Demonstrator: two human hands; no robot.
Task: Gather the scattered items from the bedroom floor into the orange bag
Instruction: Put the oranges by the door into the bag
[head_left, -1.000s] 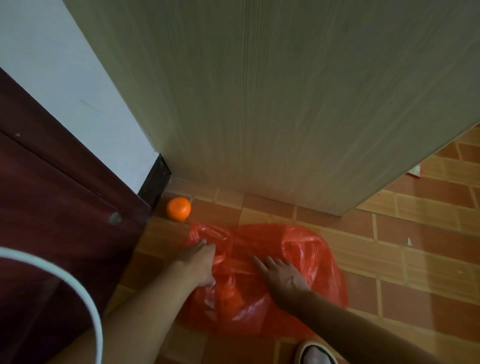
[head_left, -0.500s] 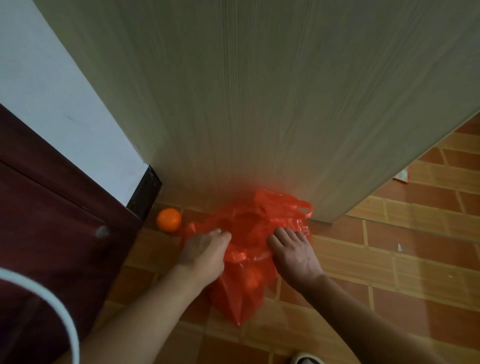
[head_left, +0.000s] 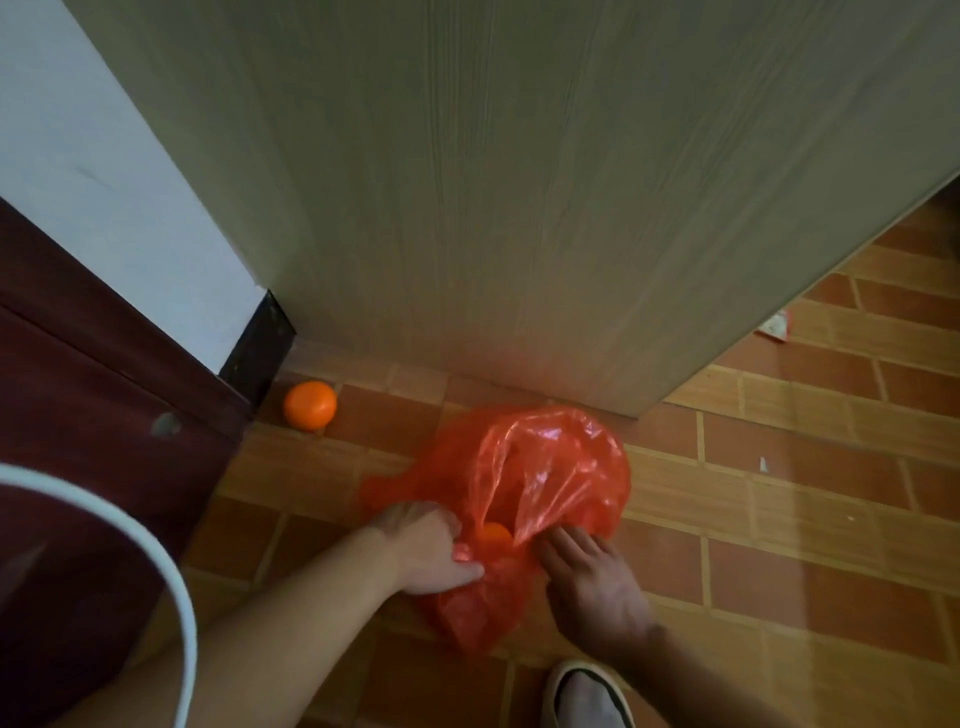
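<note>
The thin, crinkled orange plastic bag (head_left: 540, 483) lies puffed on the brick-pattern tile floor (head_left: 779, 519), a round orange shape showing through. The left hand (head_left: 428, 551) grips its edge; the right hand (head_left: 592, 582) pinches it. At 10 o'clock sits a round orange fruit (head_left: 310, 405).

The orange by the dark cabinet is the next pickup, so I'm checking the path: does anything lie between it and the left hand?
Nothing visible does. Only bare tile floor separates the orange from the left hand, which grips the orange bag.
</note>
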